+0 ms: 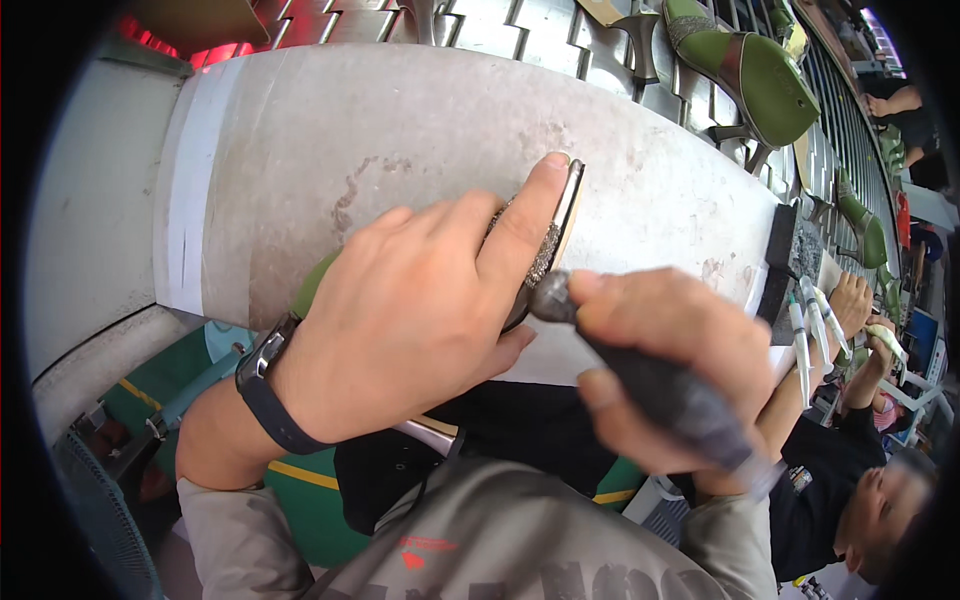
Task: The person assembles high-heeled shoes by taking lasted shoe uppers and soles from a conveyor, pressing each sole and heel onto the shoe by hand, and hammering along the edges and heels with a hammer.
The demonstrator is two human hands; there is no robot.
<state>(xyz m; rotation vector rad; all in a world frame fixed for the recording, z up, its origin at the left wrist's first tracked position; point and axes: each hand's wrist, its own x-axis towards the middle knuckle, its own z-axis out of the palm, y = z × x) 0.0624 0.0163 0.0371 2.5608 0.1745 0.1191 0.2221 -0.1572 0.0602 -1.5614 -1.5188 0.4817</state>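
Observation:
My left hand (410, 290) wraps over a high-heeled shoe and presses it on its side against the pale, stained worktop (300, 150). The shoe's glittery strap (543, 256) and sole edge show beyond my index finger. Its green part (313, 287) peeks out by my wrist, and a metallic heel (432, 435) shows below my palm. In my right hand (680, 340) is a dark, thick-handled tool (655, 388) with a rounded end. That end lies at the shoe's edge near my left fingers. Motion blurs the right hand; the tool's exact kind is unclear.
Beyond the worktop runs a metal-plated conveyor (540, 38) carrying green high-heeled shoes (770, 95). A black block (785, 245) and several syringes (803, 335) sit at the right end. There, a co-worker's hand (850, 303) is close by. A pale wall panel (95, 220) borders the left.

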